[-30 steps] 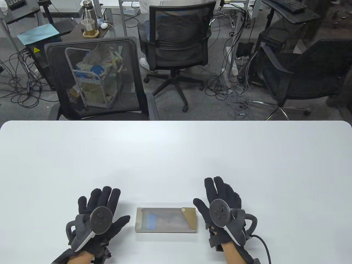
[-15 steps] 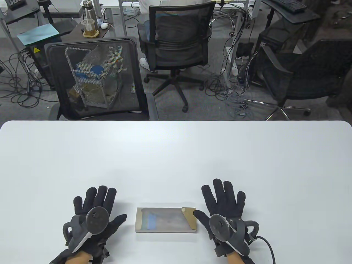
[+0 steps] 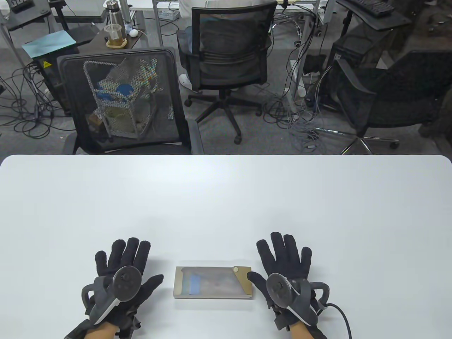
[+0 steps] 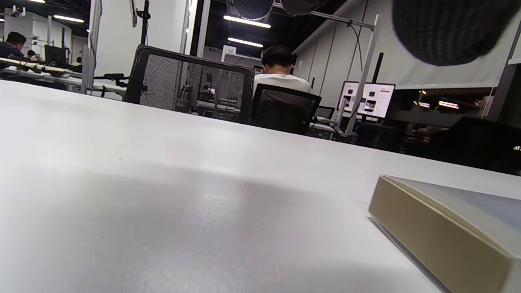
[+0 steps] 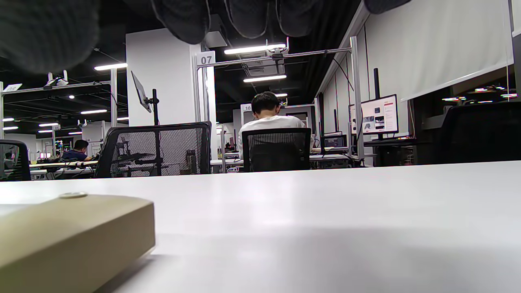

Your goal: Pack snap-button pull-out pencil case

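Note:
A flat tan pencil case (image 3: 213, 282) with a frosted clear top and a round snap button (image 3: 235, 269) at its far right corner lies on the white table (image 3: 226, 197) between my hands. Something blue shows through the top. My left hand (image 3: 122, 273) lies flat and open to the case's left, holding nothing. My right hand (image 3: 282, 268) lies flat and open to its right, thumb tip close to the case's right end. The case also shows in the left wrist view (image 4: 443, 232) and in the right wrist view (image 5: 73, 232), with the button (image 5: 72, 195) on top.
Past the table's far edge stand a black mesh chair (image 3: 123, 102), a second office chair (image 3: 229, 53) and a third chair at the right (image 3: 392, 95). Cables lie on the floor.
My right hand turned from edge-on to palm-down and settled flat beside the case. My left hand drew back slightly toward me. The case has not moved.

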`<action>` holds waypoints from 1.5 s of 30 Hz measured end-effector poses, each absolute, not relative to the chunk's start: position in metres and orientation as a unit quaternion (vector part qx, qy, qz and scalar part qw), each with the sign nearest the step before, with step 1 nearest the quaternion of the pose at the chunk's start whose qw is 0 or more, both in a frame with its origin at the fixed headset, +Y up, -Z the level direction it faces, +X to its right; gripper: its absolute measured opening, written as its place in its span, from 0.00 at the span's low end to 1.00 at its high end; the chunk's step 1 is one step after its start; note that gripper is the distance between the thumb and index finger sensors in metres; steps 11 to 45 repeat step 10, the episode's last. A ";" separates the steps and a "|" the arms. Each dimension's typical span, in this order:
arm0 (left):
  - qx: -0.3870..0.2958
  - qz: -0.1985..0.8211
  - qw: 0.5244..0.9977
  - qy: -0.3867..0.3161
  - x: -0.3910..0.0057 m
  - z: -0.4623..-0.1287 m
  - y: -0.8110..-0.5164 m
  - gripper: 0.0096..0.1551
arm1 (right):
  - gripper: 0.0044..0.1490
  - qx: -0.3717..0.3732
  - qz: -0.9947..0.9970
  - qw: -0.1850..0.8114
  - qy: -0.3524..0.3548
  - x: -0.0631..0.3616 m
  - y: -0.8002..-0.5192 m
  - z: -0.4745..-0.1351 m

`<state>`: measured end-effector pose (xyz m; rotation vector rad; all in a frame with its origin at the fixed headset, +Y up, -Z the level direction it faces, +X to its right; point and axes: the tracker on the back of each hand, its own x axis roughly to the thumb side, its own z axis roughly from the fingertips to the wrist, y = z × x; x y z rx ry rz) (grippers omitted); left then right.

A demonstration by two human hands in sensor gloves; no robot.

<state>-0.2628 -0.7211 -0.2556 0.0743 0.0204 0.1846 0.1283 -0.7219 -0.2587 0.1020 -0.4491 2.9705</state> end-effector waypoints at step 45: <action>0.049 0.076 0.996 0.003 -0.261 -0.254 -0.721 0.57 | 0.53 0.038 0.987 0.067 -0.141 0.125 -0.723 -0.258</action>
